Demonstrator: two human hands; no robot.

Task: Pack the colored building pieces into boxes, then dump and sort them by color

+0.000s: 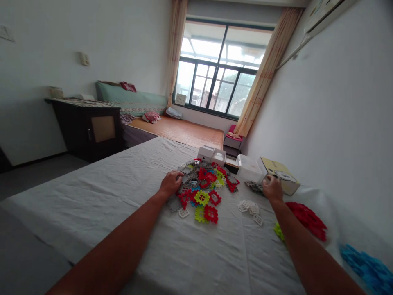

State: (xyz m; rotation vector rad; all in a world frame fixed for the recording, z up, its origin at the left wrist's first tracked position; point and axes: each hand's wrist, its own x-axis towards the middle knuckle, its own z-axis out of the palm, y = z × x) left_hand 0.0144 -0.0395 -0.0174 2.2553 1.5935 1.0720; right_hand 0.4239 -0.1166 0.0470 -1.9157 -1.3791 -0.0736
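Note:
A heap of plastic interlocking building pieces in red, grey, lime and blue lies on the cloth-covered table. My left hand is at the heap's left edge, its fingers curled in against grey pieces; what they grip is hidden. To the right, my right hand has closed fingers beside a small pile of grey pieces; I cannot make out what is in them. White window-like pieces lie between the heap and my right arm. Beyond that arm sits a red pile, with lime pieces nearer.
Small white boxes, a clear plastic container and a yellow box line the table's far side. Blue pieces lie at far right. A dark cabinet and a bed stand beyond the table.

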